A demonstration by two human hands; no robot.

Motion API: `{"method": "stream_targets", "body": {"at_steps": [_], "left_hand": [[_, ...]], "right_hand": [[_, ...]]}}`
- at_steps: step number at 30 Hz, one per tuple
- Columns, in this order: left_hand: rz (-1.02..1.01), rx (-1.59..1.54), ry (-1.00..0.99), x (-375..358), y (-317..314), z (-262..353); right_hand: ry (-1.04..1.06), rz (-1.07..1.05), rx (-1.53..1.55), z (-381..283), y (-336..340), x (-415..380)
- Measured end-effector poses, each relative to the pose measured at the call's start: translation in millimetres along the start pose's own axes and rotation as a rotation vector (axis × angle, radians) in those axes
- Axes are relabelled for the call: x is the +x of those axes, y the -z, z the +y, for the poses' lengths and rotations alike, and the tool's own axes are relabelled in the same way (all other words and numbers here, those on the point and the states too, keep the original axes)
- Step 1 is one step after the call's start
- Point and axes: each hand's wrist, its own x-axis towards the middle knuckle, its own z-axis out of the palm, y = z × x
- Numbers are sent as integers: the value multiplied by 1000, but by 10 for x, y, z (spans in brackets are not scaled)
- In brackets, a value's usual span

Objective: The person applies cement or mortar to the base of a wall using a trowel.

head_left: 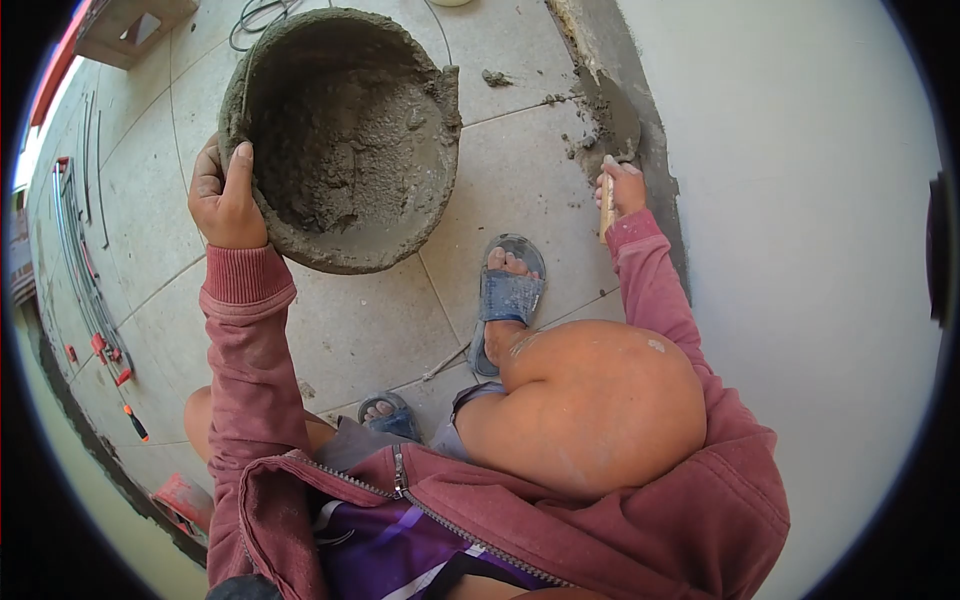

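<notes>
A round bucket (pixel 447 150), its rim caked with grey mortar, is tilted so its inside shows. Wet mortar (pixel 370 170) lies in it. My left hand (pixel 230 195) grips the bucket's left rim, thumb over the edge. At the foot of the wall, my right hand (pixel 622 190) is closed round the light wooden handle (pixel 607 205) of a trowel. The trowel's blade (pixel 620 125) is smeared with mortar and rests against the mortar strip (pixel 655 155) along the wall base; its outline is hard to tell from the mortar.
A pale wall (pixel 790 200) rises on the right. Mortar crumbs (pixel 495 78) dot the tiled floor (pixel 370 330). Long metal rods and tools (pixel 80 255), a screwdriver (pixel 136 422) and a red object (pixel 183 500) lie left. A cable (pixel 250 22) lies behind the bucket.
</notes>
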Motion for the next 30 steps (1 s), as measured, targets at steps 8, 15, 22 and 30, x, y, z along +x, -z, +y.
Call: {"method": "stream_targets", "body": {"at_steps": [8,15,22,30], "left_hand": [[1,-14,-2,-35,-93,63],[-2,29,-24,-48,-55,38],[9,28,-2,-30,-57,1],[-21,48,-39,-8,-42,9]], "right_hand": [[59,43,-477,136,-85,146],[65,76,-139,0,-37,-130],[232,89,-749,196,-348,326],[174,202,-437,118,-497,461]]}}
